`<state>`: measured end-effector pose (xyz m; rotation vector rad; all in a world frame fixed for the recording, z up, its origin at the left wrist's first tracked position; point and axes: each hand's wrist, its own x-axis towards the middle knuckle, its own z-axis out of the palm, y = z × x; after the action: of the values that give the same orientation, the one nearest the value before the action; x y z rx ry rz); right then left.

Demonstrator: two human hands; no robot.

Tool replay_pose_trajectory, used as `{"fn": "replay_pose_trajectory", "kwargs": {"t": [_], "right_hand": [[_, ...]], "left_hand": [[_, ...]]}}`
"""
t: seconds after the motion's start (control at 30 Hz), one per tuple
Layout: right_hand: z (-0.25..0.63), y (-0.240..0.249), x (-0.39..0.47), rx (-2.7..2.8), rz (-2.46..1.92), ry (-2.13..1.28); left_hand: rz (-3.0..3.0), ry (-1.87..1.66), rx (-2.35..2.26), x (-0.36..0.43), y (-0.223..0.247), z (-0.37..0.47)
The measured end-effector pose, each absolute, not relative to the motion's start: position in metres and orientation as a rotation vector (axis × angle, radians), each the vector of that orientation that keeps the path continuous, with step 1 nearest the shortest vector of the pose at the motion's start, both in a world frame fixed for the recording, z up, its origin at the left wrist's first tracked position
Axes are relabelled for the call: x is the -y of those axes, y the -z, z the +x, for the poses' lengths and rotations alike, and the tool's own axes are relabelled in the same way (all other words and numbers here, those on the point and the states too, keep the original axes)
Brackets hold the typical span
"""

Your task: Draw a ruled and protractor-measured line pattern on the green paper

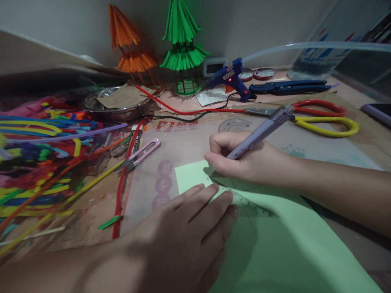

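Over the upper left part of a pale green sheet, the person's right hand is clamped on a purple pen, thumb and index finger pinched together round its lower barrel. The index finger is sharply bent, the thumb reaches forward beneath it, and the remaining fingers are largely hidden behind. The pen leans, its upper end tilted up to the right and its point down by small dark marks near the paper's top edge. The right forearm comes in from the right edge, nearly level, with the wrist roughly in line with the back of the hand.

From the lower left, the other forearm leads to the left hand, laid palm down with nothing clasped. Its fingers are extended side by side, slightly bent, pointing up and right; their tips rest at a clear measuring piece with printed marks, which lies on the green sheet. Whether the palm touches the paper cannot be told. The sheet itself lies partly over a translucent mat, spreading toward the lower right.
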<state>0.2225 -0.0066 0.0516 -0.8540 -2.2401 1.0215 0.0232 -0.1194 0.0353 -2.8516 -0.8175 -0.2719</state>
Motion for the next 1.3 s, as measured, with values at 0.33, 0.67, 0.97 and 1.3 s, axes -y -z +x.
{"fn": "replay_pose_trajectory", "kwargs": {"t": [0.33,0.67,0.97,1.3], "right_hand": [[0.2221,-0.0520,0.0082,2.244,-0.883,-1.029],[0.2233,-0.0502,0.0061,2.229,-0.856,-1.028],[0.2241,-0.0513,0.0071,2.236,-0.862,-1.024],[0.2231,-0.0506,0.0079,2.222,-0.840,-1.049]], "left_hand": [[-2.863,0.271,0.791,0.1173,-0.0318,0.0232],[-2.812,0.306,0.816,0.1201,-0.0361,0.0236],[-2.791,0.262,0.805,0.1197,-0.0412,0.0263],[-2.809,0.244,0.804,0.1172,-0.0400,0.0255]]}}
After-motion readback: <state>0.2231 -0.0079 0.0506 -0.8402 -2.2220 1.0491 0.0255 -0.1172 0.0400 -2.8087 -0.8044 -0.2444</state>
